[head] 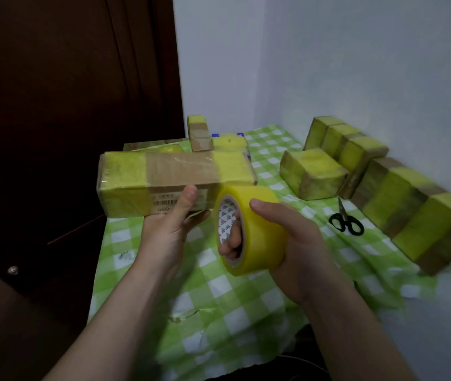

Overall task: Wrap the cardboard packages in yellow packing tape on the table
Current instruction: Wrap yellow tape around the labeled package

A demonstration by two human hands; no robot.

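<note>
Left hand (169, 229) grips the long cardboard box (175, 171), yellow-banded at both ends. Right hand (295, 243) clasps the glossy tape roll (257, 243) beside the box's right end.

Beneath fingers of left hand (169, 229) and right hand (293, 237): bare checked cloth (219, 298), passable. Right of right fingers: scissors (346, 222), wrapped packages (411, 215) beyond. Past left fingers: stacked packages (199, 136).
</note>
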